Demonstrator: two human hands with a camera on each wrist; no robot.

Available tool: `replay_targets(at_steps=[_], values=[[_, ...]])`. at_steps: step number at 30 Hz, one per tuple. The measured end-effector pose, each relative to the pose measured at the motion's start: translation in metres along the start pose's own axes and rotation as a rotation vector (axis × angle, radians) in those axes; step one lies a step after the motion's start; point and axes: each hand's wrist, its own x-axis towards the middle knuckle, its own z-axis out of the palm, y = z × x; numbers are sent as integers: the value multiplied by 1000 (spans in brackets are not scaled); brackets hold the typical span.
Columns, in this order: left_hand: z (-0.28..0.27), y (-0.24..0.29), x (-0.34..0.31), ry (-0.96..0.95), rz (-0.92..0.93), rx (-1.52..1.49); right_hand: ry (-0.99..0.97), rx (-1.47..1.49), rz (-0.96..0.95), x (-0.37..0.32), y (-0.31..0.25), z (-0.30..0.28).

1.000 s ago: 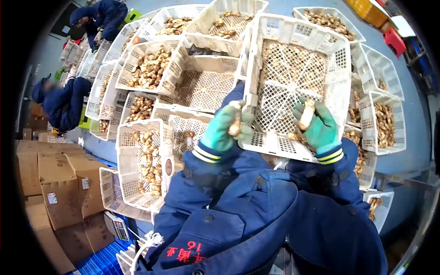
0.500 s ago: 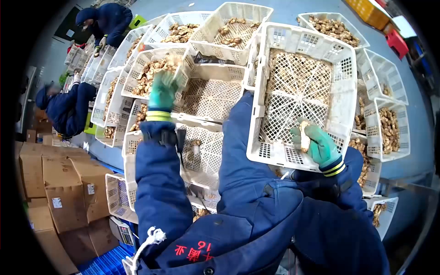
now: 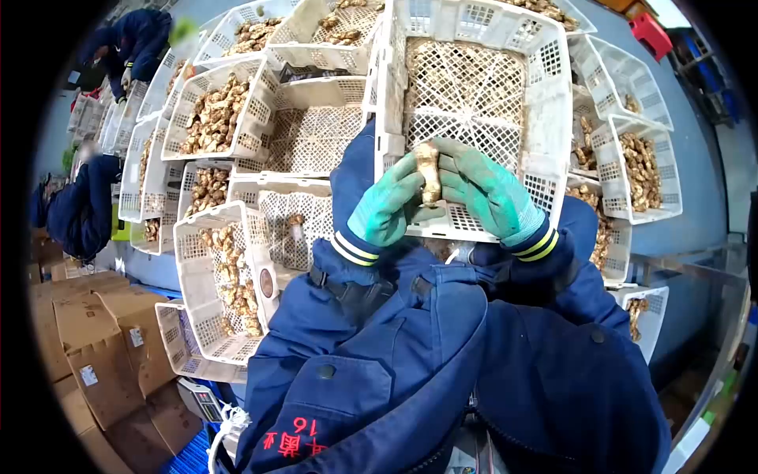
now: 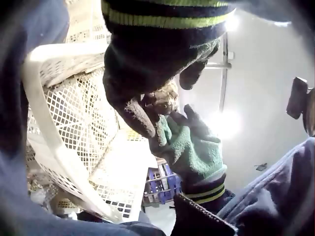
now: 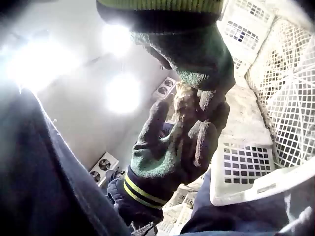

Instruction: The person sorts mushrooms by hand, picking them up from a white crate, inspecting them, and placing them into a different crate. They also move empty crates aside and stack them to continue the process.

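Note:
A pale brown, knobbly mushroom-like piece (image 3: 427,172) stands roughly upright between the two gloved hands, over the near edge of a large white crate (image 3: 548,103). My left hand (image 3: 387,207) grips it from the left, and my right hand (image 3: 493,196) has its bent fingers against the other side. In the left wrist view the piece (image 4: 165,100) shows between my left hand (image 4: 140,73) and right hand (image 4: 194,150). The right wrist view has the piece (image 5: 184,102) beneath my right hand (image 5: 197,59), with my left hand (image 5: 160,155) around its lower part.
Crates with similar pieces stand left (image 3: 215,114) and right (image 3: 641,170). A nearly bare crate (image 3: 316,138) lies left of the large one. Cardboard boxes (image 3: 110,340) are stacked at lower left, beside a scale (image 3: 199,400). Two people (image 3: 85,201) crouch or bend at far left.
My left hand has come back from the left crate to the piece at my right hand. A second piece, earlier in my left hand, no longer shows there. The head view has shifted.

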Motion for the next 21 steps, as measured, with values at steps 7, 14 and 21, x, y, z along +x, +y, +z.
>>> replay_targets(at_steps=[7, 14, 21], values=[[2, -6, -10, 82, -389, -314, 145, -307, -117, -12, -35, -17], [-16, 10, -11, 309, -336, -527, 417, -833, 50, -24, -44, -90], [-157, 77, -119, 799, 393, -855, 171, -1499, 606, -8, -21, -118]])
